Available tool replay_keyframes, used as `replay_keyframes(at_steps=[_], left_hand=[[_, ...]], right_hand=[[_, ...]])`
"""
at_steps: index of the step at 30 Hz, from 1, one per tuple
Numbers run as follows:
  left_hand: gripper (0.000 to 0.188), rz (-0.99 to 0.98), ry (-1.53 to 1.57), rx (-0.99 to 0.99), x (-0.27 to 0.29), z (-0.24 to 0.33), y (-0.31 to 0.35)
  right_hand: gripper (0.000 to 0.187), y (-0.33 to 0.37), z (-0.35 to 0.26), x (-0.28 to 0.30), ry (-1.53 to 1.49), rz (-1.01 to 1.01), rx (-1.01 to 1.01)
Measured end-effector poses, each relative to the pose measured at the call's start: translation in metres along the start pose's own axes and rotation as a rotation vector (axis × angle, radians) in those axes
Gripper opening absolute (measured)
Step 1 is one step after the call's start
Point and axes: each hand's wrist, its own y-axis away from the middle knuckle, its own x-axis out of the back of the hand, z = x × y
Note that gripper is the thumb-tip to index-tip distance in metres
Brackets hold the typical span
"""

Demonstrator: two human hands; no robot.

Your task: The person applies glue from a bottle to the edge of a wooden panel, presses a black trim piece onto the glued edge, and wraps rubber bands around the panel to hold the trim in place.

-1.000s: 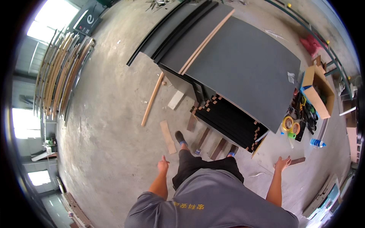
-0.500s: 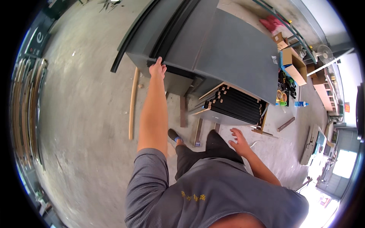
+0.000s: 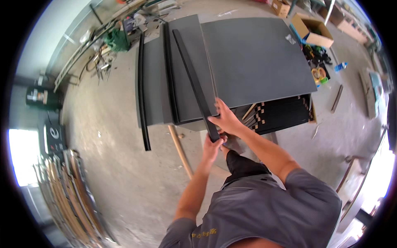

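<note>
A long black strip [image 3: 191, 76] lies slantwise over the grey panels, its near end sticking out past their front edge. My left hand [image 3: 211, 148] is closed around that near end. Just right of the strip is my right hand [image 3: 227, 119], fingers spread, its thumb reaching to the strip's side. Two more black strips lie to the left: a middle strip [image 3: 169, 78] and an outer strip [image 3: 143, 89], which overhangs the front. Beneath them are a narrower grey panel [image 3: 188, 33] and a large grey panel [image 3: 256, 58].
Below the large panel stands a stack of black pieces [image 3: 285, 116]. An open cardboard box [image 3: 312, 31], tape rolls [image 3: 319, 74] and a blue bottle [image 3: 340, 66] are to the right. A wooden stick [image 3: 180, 151] lies on the floor, left of my legs. Long boards [image 3: 68, 190] lean at far left.
The view has shifted. One black strip now lies slantwise, apart from its neighbour, with my left hand on its near end. My right hand has risen from beside my leg to the strip.
</note>
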Motion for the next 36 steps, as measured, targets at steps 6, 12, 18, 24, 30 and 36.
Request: replay_keyframes(at_steps=[6, 12, 18, 24, 30, 36], left_hand=[[0.054, -0.091, -0.818, -0.033, -0.035, 0.064, -0.009], [0.075, 0.262, -1.233, -0.522, 0.085, 0.182, -0.173], [0.094, 0.443, -1.177, -0.348, 0.188, 0.234, -0.33], [0.097, 0.399, -1.197, -0.446, 0.147, 0.212, -0.352], [0.092, 0.419, -1.298, -0.343, 0.129, 0.211, -0.358], [0.072, 0.08, -1.332, -0.805, 0.029, 0.222, -0.433]], right_hand=[[0.087, -0.12, -0.001, -0.028, 0.041, 0.308, -0.209], [0.057, -0.159, 0.061, 0.038, -0.395, 0.389, -0.102], [0.077, -0.177, 0.077, 0.036, 0.088, 0.397, -0.209], [0.082, -0.188, 0.097, 0.037, 0.192, 0.426, -0.215], [0.077, -0.192, 0.103, 0.057, 0.116, 0.445, -0.204], [0.076, -0.195, 0.108, 0.066, 0.074, 0.413, -0.226]])
